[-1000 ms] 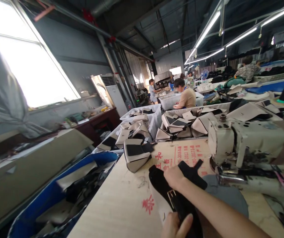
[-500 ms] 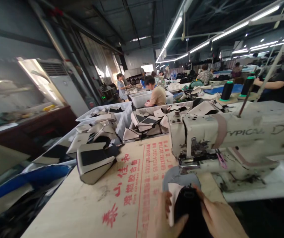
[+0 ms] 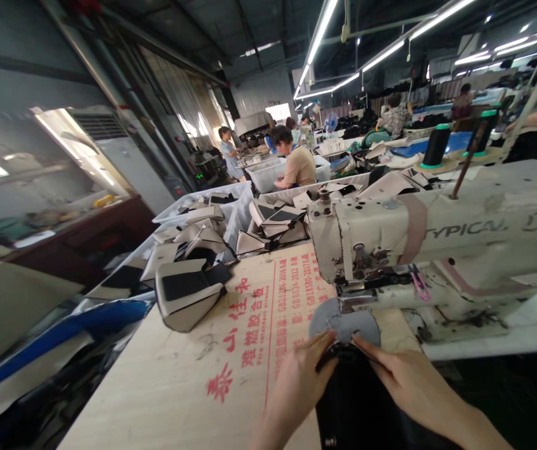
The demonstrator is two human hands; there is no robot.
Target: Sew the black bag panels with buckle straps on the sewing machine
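Black piece [image 3: 355,400]: bottom cut off, top partly behind fingers [image 3: 321,344].

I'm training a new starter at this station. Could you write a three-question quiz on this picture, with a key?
1. True or false: the left hand and the right hand both touch the black piece.
2. What colour is the rounded plate by the sewing machine?
a) green
b) grey
c) orange
3. Fill in: the wooden board bears ____ lettering.

Key: 1 true; 2 b; 3 red.
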